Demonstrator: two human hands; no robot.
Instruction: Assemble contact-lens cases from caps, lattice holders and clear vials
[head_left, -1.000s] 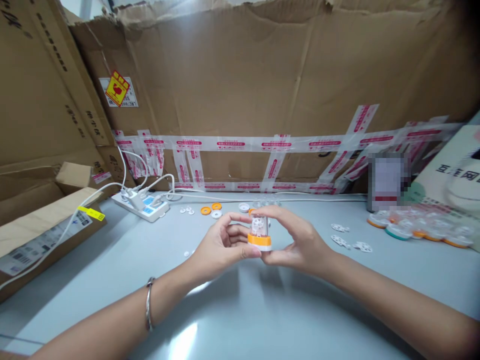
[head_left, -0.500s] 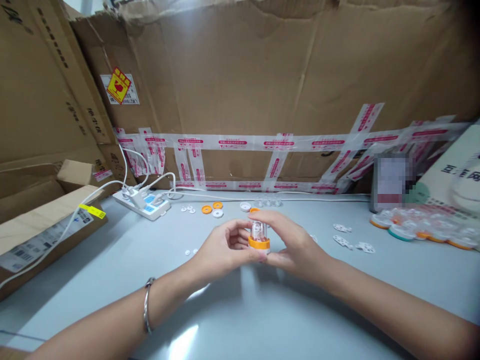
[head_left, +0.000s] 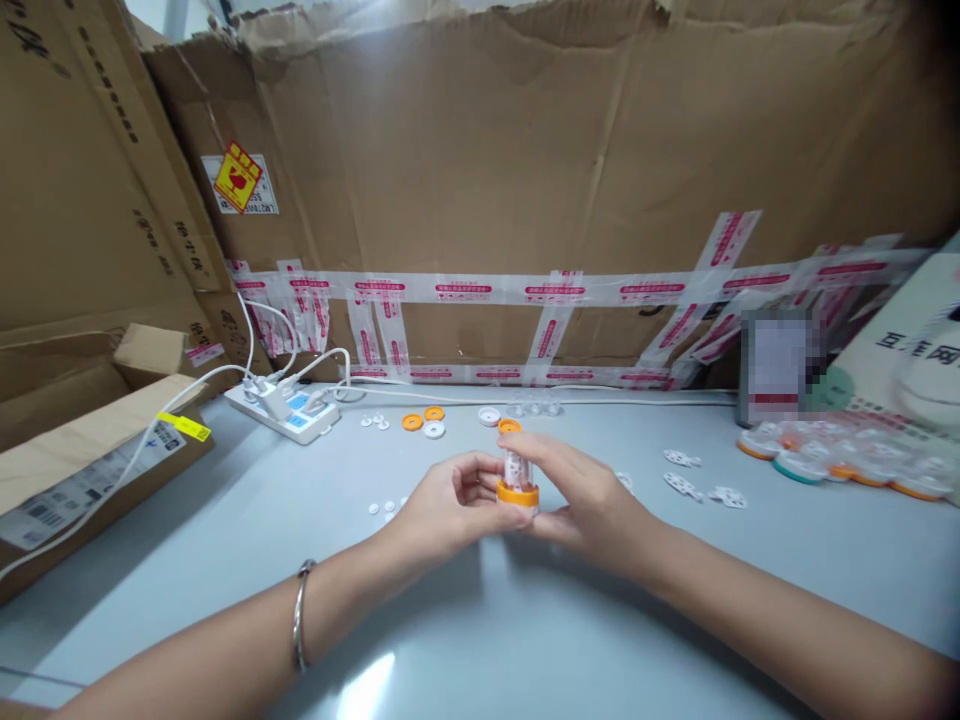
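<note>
bright overhd light | glare on table [head_left: 367, 685] | soft arm shadows | edges warped, corners dark | rt side blurry

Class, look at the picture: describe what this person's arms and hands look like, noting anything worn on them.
Both arms are bare as far as shown: no sleeves, no gloves. The left hand and right hand are uncovered; no ring can be made out. The only thing worn is a thin silver-coloured bangle around the left wrist. The right wrist carries nothing.
</note>
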